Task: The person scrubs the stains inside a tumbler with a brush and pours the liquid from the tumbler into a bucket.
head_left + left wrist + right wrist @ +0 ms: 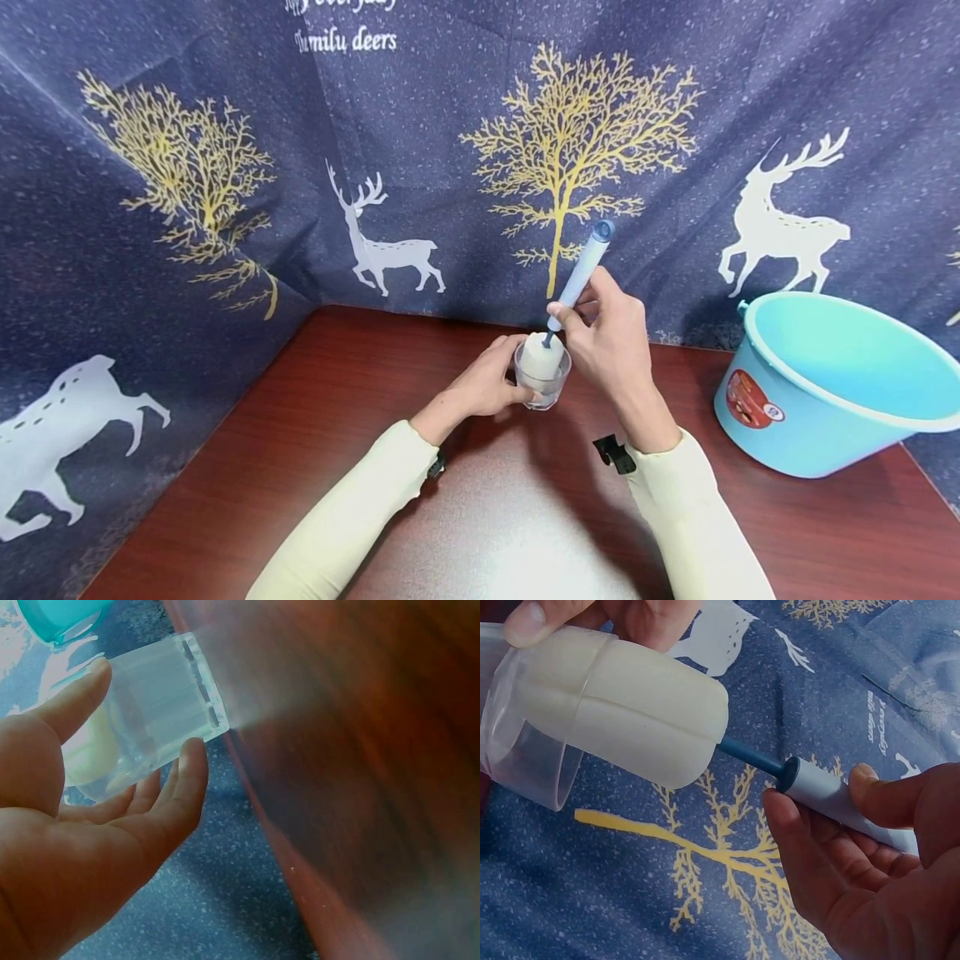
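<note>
My left hand (491, 379) grips a clear cup (546, 395) around its side, thumb on one side and fingers on the other. In the left wrist view the cup (161, 705) is see-through, with a pale sponge head inside. My right hand (613, 333) pinches the light blue handle of a sponge cup brush (581, 275), which tilts up and to the right. The right wrist view shows the brush's white sponge head (645, 712) partly inside the cup and partly above its rim. A thin dark blue stem joins sponge and handle.
A light blue bucket (817, 417) with a red label stands on the right of the reddish-brown table (360, 375). Behind the table hangs a dark blue cloth (420, 125) printed with deer and golden trees. Black straps (615, 454) sit at the wrists.
</note>
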`<state>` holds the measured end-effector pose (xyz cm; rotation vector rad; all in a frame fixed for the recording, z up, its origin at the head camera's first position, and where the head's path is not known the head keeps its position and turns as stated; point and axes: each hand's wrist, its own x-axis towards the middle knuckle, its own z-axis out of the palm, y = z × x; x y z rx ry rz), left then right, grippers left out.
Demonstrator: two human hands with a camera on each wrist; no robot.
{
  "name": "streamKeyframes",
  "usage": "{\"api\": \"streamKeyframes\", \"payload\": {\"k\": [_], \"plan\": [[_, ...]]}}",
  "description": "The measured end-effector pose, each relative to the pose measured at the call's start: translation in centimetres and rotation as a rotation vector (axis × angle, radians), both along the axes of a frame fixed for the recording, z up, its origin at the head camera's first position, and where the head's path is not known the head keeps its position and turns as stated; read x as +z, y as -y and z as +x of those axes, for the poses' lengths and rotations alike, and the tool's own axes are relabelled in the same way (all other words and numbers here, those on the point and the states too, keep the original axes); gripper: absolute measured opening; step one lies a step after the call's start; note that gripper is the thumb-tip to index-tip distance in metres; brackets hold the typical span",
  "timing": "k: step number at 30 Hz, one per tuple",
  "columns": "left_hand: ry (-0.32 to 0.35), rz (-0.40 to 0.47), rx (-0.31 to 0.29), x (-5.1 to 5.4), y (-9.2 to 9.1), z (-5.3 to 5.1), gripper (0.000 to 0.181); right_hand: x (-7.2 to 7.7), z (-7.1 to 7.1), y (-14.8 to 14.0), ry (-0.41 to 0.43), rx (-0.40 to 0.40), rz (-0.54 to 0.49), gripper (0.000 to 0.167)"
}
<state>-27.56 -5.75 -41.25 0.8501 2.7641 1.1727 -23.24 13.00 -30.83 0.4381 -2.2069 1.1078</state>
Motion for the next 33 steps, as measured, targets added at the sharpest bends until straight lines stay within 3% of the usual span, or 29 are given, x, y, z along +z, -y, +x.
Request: {"api": "streamKeyframes", "payload": {"k": [33], "plan": [[0.002,-0.01,0.012,-0.05,0.0,0.11,0.085,-0.89,-0.72,0.63,-0.081,-0.021,-0.049,0.028]]}}
